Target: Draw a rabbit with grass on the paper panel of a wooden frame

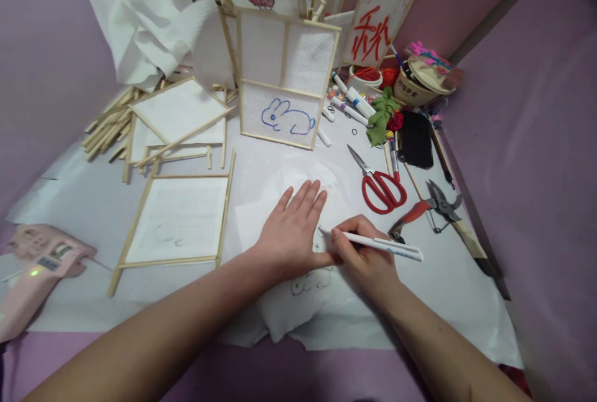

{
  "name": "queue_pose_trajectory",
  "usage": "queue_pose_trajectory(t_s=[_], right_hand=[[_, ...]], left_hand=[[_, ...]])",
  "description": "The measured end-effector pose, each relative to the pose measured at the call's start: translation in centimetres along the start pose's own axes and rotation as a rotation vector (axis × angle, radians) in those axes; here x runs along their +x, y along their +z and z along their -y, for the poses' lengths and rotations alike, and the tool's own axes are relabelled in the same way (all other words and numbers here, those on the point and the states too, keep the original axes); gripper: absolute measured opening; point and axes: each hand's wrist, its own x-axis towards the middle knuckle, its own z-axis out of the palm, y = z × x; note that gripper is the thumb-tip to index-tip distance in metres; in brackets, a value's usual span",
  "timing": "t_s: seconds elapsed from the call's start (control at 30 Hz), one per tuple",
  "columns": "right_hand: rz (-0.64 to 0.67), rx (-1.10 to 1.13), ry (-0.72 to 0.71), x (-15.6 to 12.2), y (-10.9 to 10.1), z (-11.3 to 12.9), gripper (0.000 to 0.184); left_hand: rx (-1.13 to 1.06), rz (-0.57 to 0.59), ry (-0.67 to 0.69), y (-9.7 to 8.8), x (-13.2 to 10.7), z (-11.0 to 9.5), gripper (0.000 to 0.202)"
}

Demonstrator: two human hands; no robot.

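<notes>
I have the left hand [293,231] flat, fingers straight, pressing the white paper [298,305] to the table; the right hand [368,256] is curled round a white pen [389,244]. I'd call the paper light, soft, easily creased, best held flat-palmed; the pen stiff, best gripped near its tip. A framed sheet [181,203] sits at nine o'clock, pruners [441,203] at two.

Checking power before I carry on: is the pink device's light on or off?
On: a green light glows on the pink device, at the view's far left.
</notes>
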Motion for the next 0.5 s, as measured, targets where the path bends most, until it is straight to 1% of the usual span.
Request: queue_pose_trajectory(t_s=[0.2, 0.37, 0.5], right_hand=[[-0.027, -0.031, 0.006, 0.0, 0.0, -0.1, 0.015], [-0.026, -0.061, -0.049, 0.2, -0.2, -0.8, 0.016], [-0.033, -0.070, -0.064, 0.2, -0.2, -1.1, 0.018]], left_hand=[[0.016, 0.022, -0.007, -0.1, 0.0, -0.1, 0.111], [0.022, 0.027, -0.007, -0.2, 0.1, -0.1, 0.111], [0.025, 0.032, -0.007, -0.2, 0.1, -0.2, 0.111]])
